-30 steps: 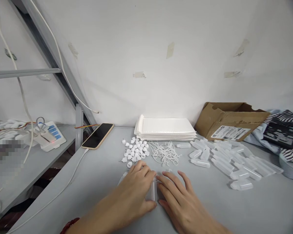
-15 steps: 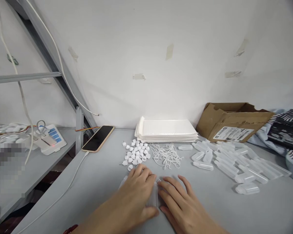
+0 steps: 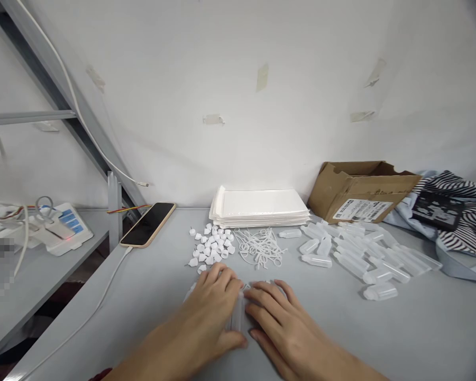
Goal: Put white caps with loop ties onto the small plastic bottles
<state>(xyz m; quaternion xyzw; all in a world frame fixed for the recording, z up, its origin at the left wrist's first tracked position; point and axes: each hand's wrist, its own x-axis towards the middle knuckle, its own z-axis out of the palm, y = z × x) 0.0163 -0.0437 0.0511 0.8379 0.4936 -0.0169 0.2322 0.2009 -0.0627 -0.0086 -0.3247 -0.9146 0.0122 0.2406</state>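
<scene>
My left hand (image 3: 212, 299) lies palm down over clear plastic bottles, its fingers side by side and its thumb stretched out near the tabletop. One clear bottle (image 3: 238, 315) shows upright in the picture between my two hands, and a bit of another pokes out past the left hand's far side. Close on the right, my right hand (image 3: 281, 323) rests with its fingers stretched out, the tips next to that bottle. Both palms hide whatever lies beneath them. Beyond the hands are small white caps (image 3: 212, 244) in a heap and a tangle of white cord loops (image 3: 262, 246).
Loose clear bottles (image 3: 353, 254) spread across the right side. White padded envelopes (image 3: 262, 203) are stacked by the wall, beside a cardboard box (image 3: 360, 193) and striped cloth (image 3: 464, 201). A phone (image 3: 148, 225) on a charging cable lies left, near the table's edge and a metal frame.
The view has turned slightly right, so everything sits further left in the picture. My right hand's fingers are a little closer together. Both hands stay around the same bottle.
</scene>
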